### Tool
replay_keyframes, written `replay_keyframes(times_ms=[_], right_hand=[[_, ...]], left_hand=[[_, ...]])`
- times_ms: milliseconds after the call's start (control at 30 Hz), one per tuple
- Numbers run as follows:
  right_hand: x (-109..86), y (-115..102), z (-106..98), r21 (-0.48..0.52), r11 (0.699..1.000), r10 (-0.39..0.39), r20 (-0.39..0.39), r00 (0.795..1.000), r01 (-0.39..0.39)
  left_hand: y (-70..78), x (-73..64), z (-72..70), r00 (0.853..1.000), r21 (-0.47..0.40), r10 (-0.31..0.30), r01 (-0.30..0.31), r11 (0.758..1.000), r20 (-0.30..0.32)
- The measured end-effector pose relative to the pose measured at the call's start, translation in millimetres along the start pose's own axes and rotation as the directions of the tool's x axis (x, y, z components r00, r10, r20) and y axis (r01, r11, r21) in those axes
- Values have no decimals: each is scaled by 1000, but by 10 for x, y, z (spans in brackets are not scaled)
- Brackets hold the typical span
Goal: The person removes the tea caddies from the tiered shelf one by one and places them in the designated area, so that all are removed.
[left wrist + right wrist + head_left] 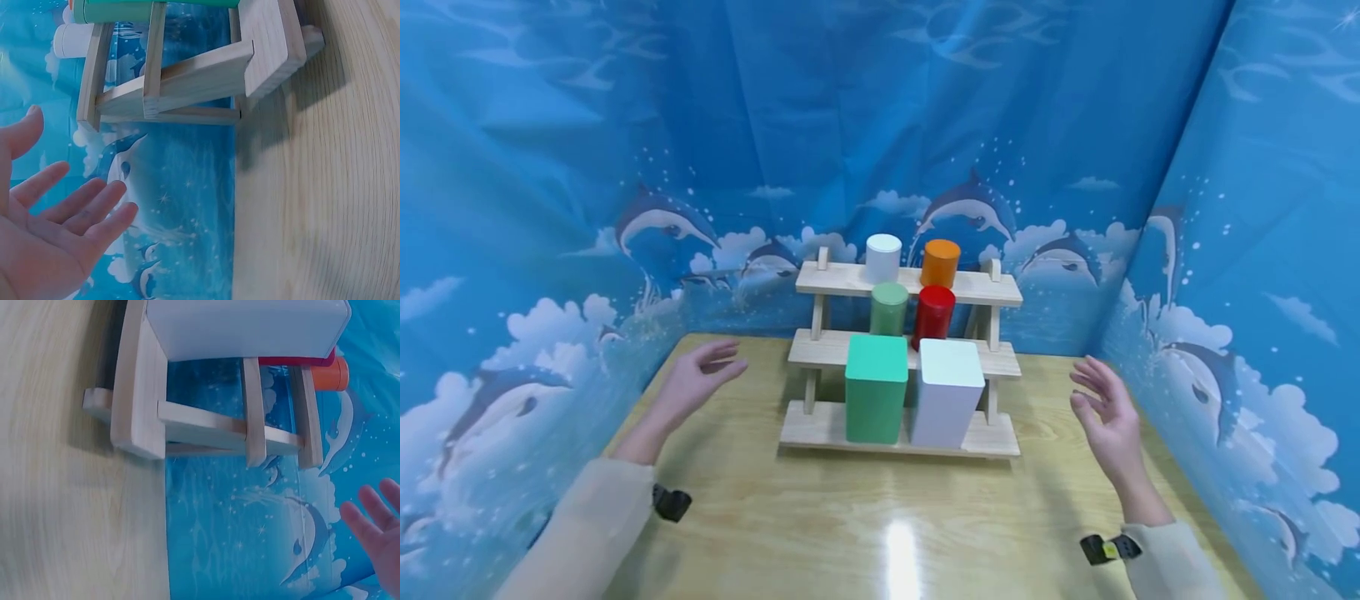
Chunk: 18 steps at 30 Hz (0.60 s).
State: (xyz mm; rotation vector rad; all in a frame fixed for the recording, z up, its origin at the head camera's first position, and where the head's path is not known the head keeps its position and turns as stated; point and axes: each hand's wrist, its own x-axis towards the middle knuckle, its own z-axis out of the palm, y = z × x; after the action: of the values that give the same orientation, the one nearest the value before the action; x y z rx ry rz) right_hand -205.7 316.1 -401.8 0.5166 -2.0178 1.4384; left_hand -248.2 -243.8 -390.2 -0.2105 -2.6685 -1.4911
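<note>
The left hand (696, 379) and right hand (1110, 417) reach forward at either side of a three-tier wooden stand (814, 425), well apart from it, fingers loosely extended. Its near tier bears a green box (876, 396) and a white box (950, 400); the pale wooden table (775, 517) meets blue dolphin-printed curtains (842, 100) beyond.

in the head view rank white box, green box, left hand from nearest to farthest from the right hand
1. White box: right part of the bottom shelf, nearest the right hand.
2. Green box: same shelf, left of the white box.
3. Left hand: past the shelf's left end.
</note>
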Motion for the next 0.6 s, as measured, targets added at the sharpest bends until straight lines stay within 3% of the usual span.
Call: replay_keyframes(times_ms=[133, 367, 600], right_hand=[[46, -23, 63, 54, 998, -32, 50, 998, 29], [82, -26, 205, 83, 996, -36, 128, 991, 25], [122, 15, 354, 105, 994, 7, 172, 985, -25]], left_hand=[[-18, 88, 48, 1000, -72, -15, 15, 997, -12], [-97, 191, 156, 999, -183, -27, 31, 983, 25], [-192, 293, 306, 999, -207, -15, 25, 978, 48]])
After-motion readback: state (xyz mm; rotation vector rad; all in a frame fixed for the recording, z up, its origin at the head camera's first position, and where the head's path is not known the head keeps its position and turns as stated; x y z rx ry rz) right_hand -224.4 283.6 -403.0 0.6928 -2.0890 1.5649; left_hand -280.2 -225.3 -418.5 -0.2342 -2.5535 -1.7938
